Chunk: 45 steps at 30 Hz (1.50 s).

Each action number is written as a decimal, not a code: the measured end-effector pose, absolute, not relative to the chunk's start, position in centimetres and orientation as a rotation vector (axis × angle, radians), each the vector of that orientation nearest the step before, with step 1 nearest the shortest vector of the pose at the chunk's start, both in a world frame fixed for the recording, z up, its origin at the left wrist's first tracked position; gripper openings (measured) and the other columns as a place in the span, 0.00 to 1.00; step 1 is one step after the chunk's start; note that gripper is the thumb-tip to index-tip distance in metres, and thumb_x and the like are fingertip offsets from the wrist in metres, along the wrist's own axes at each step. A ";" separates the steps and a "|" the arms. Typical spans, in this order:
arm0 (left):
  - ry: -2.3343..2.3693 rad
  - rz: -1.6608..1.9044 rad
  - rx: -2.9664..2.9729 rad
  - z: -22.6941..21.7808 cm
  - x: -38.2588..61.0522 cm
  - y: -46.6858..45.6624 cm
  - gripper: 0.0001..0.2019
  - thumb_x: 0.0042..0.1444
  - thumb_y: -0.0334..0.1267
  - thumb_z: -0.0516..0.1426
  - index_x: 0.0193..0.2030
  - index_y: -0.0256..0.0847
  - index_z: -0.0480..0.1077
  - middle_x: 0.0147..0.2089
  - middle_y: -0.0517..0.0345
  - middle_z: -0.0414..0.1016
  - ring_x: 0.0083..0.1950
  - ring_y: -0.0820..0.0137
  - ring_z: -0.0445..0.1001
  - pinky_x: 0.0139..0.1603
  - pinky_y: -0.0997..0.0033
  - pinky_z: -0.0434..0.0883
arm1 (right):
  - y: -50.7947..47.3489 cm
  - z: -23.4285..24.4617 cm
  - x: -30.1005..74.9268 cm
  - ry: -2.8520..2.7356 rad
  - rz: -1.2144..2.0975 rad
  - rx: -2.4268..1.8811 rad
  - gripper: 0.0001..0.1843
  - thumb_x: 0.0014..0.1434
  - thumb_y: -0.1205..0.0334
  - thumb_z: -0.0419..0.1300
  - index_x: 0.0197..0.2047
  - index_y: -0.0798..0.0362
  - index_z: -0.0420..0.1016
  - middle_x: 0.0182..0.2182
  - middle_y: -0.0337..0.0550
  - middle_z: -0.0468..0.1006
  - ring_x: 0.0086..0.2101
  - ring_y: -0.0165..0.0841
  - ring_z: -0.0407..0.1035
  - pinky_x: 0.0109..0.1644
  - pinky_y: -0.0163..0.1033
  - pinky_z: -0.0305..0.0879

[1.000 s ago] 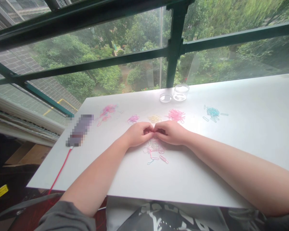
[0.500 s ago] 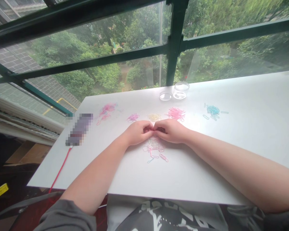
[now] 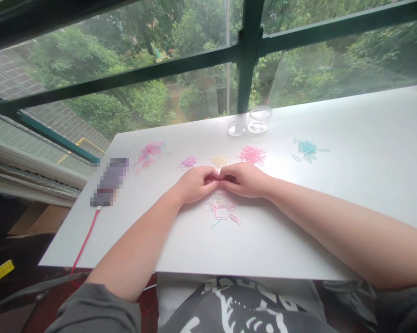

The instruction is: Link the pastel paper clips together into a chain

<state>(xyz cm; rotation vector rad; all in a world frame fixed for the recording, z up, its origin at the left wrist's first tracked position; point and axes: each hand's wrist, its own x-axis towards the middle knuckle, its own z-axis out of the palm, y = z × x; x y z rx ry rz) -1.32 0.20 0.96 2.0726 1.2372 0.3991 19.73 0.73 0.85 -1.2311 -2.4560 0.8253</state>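
Note:
My left hand [image 3: 198, 184] and my right hand [image 3: 245, 180] meet fingertip to fingertip above the white table, both pinched closed. Whatever sits between the fingertips is too small and hidden to make out. Just below them lies a loose heap of linked pale and pink paper clips [image 3: 219, 201], with a pink clip [image 3: 234, 218] and a bluish clip [image 3: 215, 223] at its near side. Beyond the hands are sorted piles: purple paper clips [image 3: 188, 162], yellow paper clips [image 3: 220, 160] and pink paper clips [image 3: 252, 155].
Blue paper clips [image 3: 307, 148] lie to the right, and a mixed pile of paper clips [image 3: 151, 152] to the left. A clear round container [image 3: 259, 120] and its lid [image 3: 236, 130] stand near the window. A blurred-out phone-like object [image 3: 111, 181] with a red cable [image 3: 86, 238] lies at left.
The camera view has tilted slightly down, so everything sits a little higher in the picture. Both hands keep the same pinch at the same place over the table.

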 end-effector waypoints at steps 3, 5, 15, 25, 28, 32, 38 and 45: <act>1.228 0.407 2.081 0.9 -1.3 0.3 0.12 0.59 0.45 0.58 0.39 0.38 0.77 0.35 0.57 0.77 0.35 0.76 0.69 0.38 0.75 0.66 | 0.8 0.8 19.7 -2.454 0.824 -1.235 0.12 0.61 0.56 0.56 0.37 0.56 0.75 0.29 0.41 0.75 0.28 0.22 0.58 0.37 0.32 0.48; 1.225 0.414 2.088 0.8 -1.3 0.3 0.12 0.59 0.45 0.58 0.40 0.38 0.77 0.35 0.57 0.77 0.34 0.76 0.69 0.38 0.75 0.65 | 0.8 0.7 19.7 -2.454 0.826 -1.236 0.12 0.60 0.56 0.57 0.38 0.56 0.76 0.30 0.41 0.75 0.29 0.22 0.58 0.37 0.32 0.48; 1.228 0.408 2.100 0.9 -1.2 0.3 0.12 0.59 0.44 0.58 0.39 0.37 0.77 0.36 0.58 0.77 0.35 0.76 0.69 0.40 0.75 0.64 | 0.8 0.9 19.7 -2.446 0.839 -1.258 0.13 0.60 0.57 0.56 0.38 0.56 0.77 0.30 0.41 0.76 0.29 0.23 0.58 0.38 0.32 0.47; 1.215 0.425 2.102 0.7 -1.2 0.4 0.12 0.58 0.43 0.58 0.39 0.37 0.77 0.35 0.59 0.77 0.35 0.77 0.70 0.39 0.76 0.64 | 0.7 1.1 19.7 -2.449 0.841 -1.278 0.13 0.60 0.57 0.55 0.39 0.57 0.76 0.30 0.42 0.75 0.29 0.23 0.58 0.38 0.33 0.46; 1.215 0.433 2.106 0.6 -1.2 0.4 0.12 0.58 0.43 0.59 0.39 0.37 0.77 0.35 0.59 0.77 0.34 0.77 0.70 0.38 0.76 0.64 | 0.7 1.0 19.8 -2.452 0.842 -1.283 0.13 0.59 0.57 0.55 0.38 0.57 0.76 0.30 0.41 0.75 0.29 0.23 0.58 0.38 0.33 0.47; 1.210 0.440 2.105 0.6 -1.2 0.4 0.12 0.58 0.44 0.59 0.38 0.38 0.76 0.34 0.59 0.76 0.34 0.77 0.69 0.38 0.75 0.64 | 0.8 0.8 19.9 -2.455 0.833 -1.267 0.13 0.58 0.56 0.56 0.39 0.56 0.77 0.31 0.41 0.76 0.29 0.23 0.59 0.37 0.33 0.47; 1.203 0.469 2.108 0.5 -1.2 0.5 0.11 0.57 0.43 0.59 0.38 0.38 0.76 0.34 0.59 0.76 0.33 0.77 0.69 0.37 0.75 0.64 | 0.8 0.9 19.9 -2.445 0.807 -1.256 0.14 0.57 0.57 0.55 0.38 0.56 0.77 0.30 0.41 0.76 0.28 0.23 0.59 0.37 0.33 0.46; 1.180 0.488 2.122 0.4 -1.2 0.5 0.11 0.56 0.42 0.59 0.38 0.37 0.76 0.34 0.59 0.77 0.33 0.77 0.70 0.38 0.75 0.65 | 0.7 1.1 19.8 -2.450 0.780 -1.265 0.12 0.56 0.58 0.56 0.37 0.56 0.77 0.28 0.39 0.75 0.28 0.23 0.58 0.36 0.33 0.47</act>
